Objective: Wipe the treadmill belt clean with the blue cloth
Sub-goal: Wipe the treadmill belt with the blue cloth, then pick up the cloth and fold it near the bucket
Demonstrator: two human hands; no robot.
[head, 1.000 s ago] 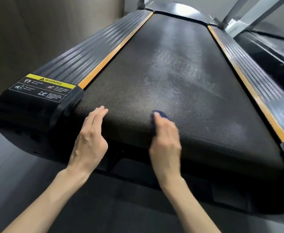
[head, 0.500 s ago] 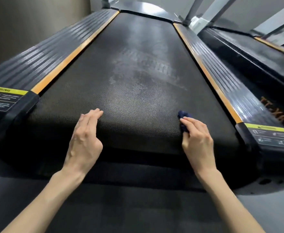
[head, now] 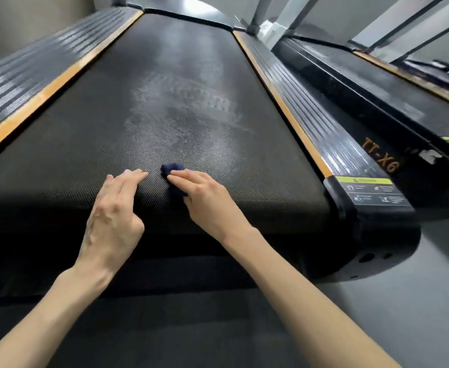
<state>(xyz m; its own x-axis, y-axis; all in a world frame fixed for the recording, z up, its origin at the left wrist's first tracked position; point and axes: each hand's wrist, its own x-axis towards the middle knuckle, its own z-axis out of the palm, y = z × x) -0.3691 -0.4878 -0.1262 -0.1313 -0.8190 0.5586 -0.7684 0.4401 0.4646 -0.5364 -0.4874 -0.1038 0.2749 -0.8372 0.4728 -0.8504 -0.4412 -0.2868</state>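
Note:
The black textured treadmill belt [head: 165, 96] stretches away from me, with a pale dusty patch in its middle. My right hand [head: 207, 200] holds a small bunched dark blue cloth [head: 171, 169] against the belt's near end; only the cloth's tip shows past my fingers. Just to the left of it, my left hand [head: 114, 216] rests on the rounded rear edge of the belt, fingers straight and together, holding nothing.
Ribbed black side rails with orange strips run along both sides, left [head: 32, 75] and right [head: 305, 112]. A warning label [head: 372, 192] sits on the right rear end cap. A second treadmill [head: 377, 83] stands to the right. Grey floor [head: 417, 288] lies at the lower right.
My right hand slid the cloth leftward from the belt's right side to near its centre, close to my left hand. The camera view shifted too.

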